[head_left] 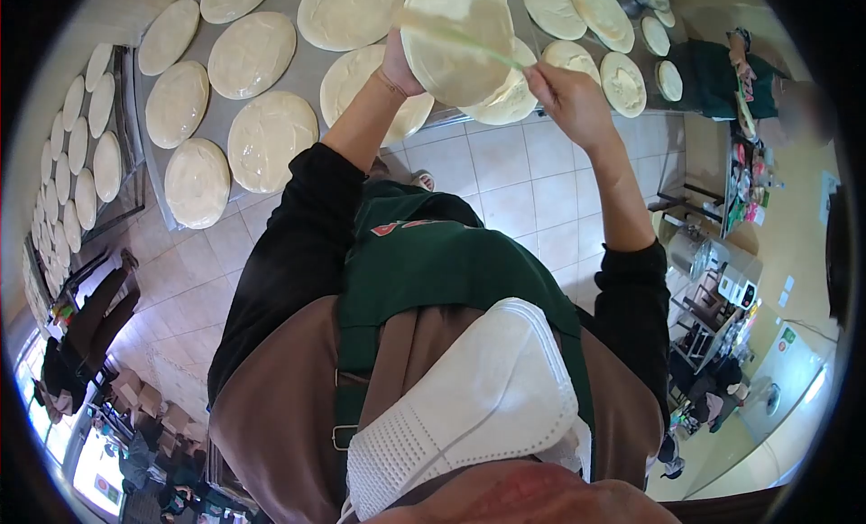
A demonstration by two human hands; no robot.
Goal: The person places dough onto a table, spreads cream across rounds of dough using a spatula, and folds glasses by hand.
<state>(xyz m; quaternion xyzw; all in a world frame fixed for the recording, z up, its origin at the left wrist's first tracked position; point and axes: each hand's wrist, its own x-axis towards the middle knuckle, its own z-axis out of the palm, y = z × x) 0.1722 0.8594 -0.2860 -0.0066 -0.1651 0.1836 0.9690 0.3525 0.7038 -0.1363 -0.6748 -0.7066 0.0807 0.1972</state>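
My left hand (400,68) grips the left edge of a round disc (462,80) coated in a smooth, pale cream layer, lifted above the table and tilted towards me. My right hand (572,102) is closed on the end of a thin, pale green spatula (487,48). Its blade is blurred by motion and lies across the face of the disc. Below the lifted disc, another cream-coated disc (507,105) rests at the table edge, partly covered. My left forearm passes in front of one more coated disc (347,87).
Many similar discs (272,141) lie on the grey table (311,73), some shiny. A second rack of discs (106,163) stands at the left. One person (776,96) is at the far right and another person (95,326) at the left. The floor is tiled.
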